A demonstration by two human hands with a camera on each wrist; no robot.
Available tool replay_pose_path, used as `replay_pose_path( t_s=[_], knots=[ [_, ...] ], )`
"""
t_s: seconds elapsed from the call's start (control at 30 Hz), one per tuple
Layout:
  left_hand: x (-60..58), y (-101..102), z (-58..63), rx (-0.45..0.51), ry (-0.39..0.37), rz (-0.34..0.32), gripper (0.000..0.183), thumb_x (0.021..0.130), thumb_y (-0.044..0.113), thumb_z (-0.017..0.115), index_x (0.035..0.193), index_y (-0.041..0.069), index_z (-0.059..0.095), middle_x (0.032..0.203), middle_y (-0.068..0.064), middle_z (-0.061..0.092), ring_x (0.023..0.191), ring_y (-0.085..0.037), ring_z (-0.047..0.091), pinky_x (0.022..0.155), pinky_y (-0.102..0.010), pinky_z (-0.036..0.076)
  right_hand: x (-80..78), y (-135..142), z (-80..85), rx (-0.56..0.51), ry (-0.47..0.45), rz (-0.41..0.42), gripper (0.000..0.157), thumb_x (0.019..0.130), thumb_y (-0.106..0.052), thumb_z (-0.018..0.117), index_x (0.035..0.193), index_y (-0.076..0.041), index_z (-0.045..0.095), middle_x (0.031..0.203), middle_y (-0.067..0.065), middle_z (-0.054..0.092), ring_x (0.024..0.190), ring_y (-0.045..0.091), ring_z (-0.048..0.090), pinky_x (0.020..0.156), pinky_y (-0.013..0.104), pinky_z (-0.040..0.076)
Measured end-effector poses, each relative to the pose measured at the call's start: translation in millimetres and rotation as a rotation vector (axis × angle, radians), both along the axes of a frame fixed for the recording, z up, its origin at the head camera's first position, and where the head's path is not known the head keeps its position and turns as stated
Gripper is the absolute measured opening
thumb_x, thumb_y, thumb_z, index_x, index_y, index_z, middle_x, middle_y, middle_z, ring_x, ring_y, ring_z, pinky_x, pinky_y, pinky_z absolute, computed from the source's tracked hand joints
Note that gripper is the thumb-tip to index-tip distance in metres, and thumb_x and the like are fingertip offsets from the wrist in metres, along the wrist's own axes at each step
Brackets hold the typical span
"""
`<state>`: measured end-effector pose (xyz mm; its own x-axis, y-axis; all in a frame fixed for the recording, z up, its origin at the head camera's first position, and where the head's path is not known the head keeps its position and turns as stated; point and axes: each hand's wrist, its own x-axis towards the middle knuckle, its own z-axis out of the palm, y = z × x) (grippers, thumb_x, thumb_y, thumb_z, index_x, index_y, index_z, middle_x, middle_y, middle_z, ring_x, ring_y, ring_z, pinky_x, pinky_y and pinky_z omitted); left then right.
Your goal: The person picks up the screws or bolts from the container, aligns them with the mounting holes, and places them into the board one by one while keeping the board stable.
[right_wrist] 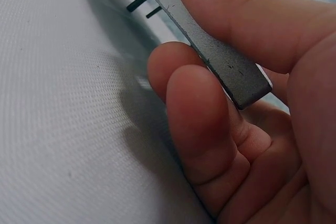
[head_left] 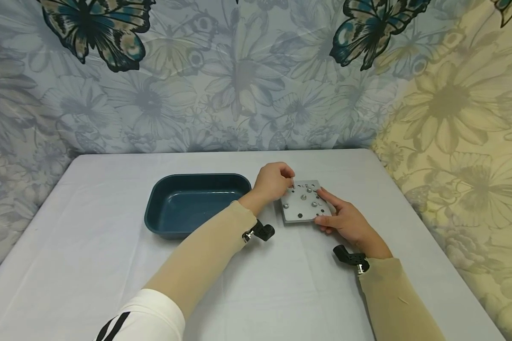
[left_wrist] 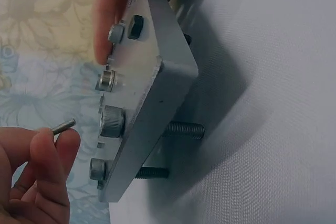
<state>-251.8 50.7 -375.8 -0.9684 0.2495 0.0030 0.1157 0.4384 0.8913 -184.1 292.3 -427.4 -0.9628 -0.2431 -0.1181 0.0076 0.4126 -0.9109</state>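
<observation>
A square metal plate [head_left: 297, 208] is held above the white table by my right hand [head_left: 345, 221], its thumb and fingers gripping the right side. Several socket-head screws [left_wrist: 112, 121] and a black hex bolt [left_wrist: 136, 27] sit in the plate, and threaded shanks [left_wrist: 185, 130] stick out underneath. My left hand [head_left: 273, 182] is over the plate's far left corner. Between its thumb and fingertips it pinches a small metal pin [left_wrist: 64, 126], whose end points toward the plate's face without touching it in the left wrist view. In the right wrist view, fingers [right_wrist: 197, 114] curl under the plate's edge.
A dark teal tray [head_left: 175, 233] stands on the table to the left of the plate, partly behind the left forearm. White cloth [head_left: 256, 293] covers the table. Flowered fabric [head_left: 239, 94] with butterflies hangs behind it. Black camera mounts [head_left: 262, 230] sit on both wrists.
</observation>
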Motion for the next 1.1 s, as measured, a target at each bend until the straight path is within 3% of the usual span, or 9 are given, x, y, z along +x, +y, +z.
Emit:
replay_pose_path(
  t_s=[0.13,0.37,0.47,0.67,0.83,0.97,1.1],
  knots=[
    [-0.3,2.5,-0.6,-0.092,0.063,-0.021,0.011,0.095,0.011,0.070,0.105,0.010,0.073,0.092,0.004,0.063,0.070,-0.011,0.061,0.061,-0.025,0.052,0.0,-1.2,1.2,-0.012,-0.004,0.004,0.090,0.083,-0.021,0.084,0.157,-0.019,0.033,0.087,0.017,0.072,0.061,0.025,0.064,0.060,0.033,0.056],
    [-0.5,4.2,-1.2,-0.246,0.162,-0.043,0.011,0.096,0.015,0.069,0.106,0.013,0.074,0.095,0.005,0.065,0.087,-0.011,0.058,0.075,-0.024,0.047,0.9,-2.9,3.4,-0.033,-0.006,0.007,0.090,0.083,-0.019,0.084,0.157,-0.019,0.033,0.128,0.015,0.062,0.063,0.026,0.064,0.060,0.034,0.057],
    [-0.7,4.6,-2.2,-0.291,0.184,-0.050,0.010,0.097,0.015,0.068,0.106,0.015,0.073,0.097,0.005,0.066,0.089,-0.011,0.058,0.077,-0.024,0.047,1.1,-3.1,4.1,-0.021,-0.001,0.005,0.091,0.083,-0.020,0.084,0.157,-0.019,0.033,0.126,0.016,0.063,0.062,0.026,0.064,0.060,0.034,0.057],
    [-0.5,5.6,-3.5,-0.320,0.196,-0.081,0.009,0.098,0.015,0.067,0.105,0.015,0.072,0.098,0.004,0.066,0.088,-0.012,0.058,0.078,-0.024,0.048,0.7,-2.7,3.2,-0.020,-0.008,-0.001,0.091,0.082,-0.021,0.085,0.157,-0.020,0.034,0.114,0.017,0.068,0.062,0.026,0.064,0.060,0.033,0.056],
    [-0.2,5.6,-4.6,-0.323,0.203,-0.102,0.009,0.098,0.015,0.066,0.106,0.014,0.072,0.099,0.003,0.067,0.089,-0.012,0.059,0.078,-0.024,0.048,0.3,-2.6,2.0,-0.033,-0.002,0.002,0.090,0.082,-0.020,0.084,0.157,-0.019,0.034,0.130,0.015,0.061,0.062,0.025,0.063,0.059,0.033,0.056],
    [0.8,5.6,-4.3,-0.307,0.193,-0.103,0.009,0.098,0.014,0.066,0.104,0.015,0.072,0.100,0.003,0.068,0.089,-0.012,0.059,0.077,-0.024,0.048,0.4,-2.6,1.8,-0.037,-0.006,0.004,0.090,0.082,-0.020,0.085,0.157,-0.019,0.034,0.130,0.017,0.060,0.062,0.024,0.063,0.059,0.033,0.056],
    [1.4,6.0,-3.3,-0.291,0.177,-0.096,0.010,0.098,0.012,0.065,0.104,0.015,0.073,0.099,0.002,0.068,0.088,-0.012,0.058,0.075,-0.024,0.048,0.3,-2.1,2.1,-0.038,-0.005,0.007,0.090,0.082,-0.020,0.084,0.157,-0.019,0.034,0.145,0.009,0.050,0.062,0.024,0.063,0.059,0.033,0.056]
  ],
)
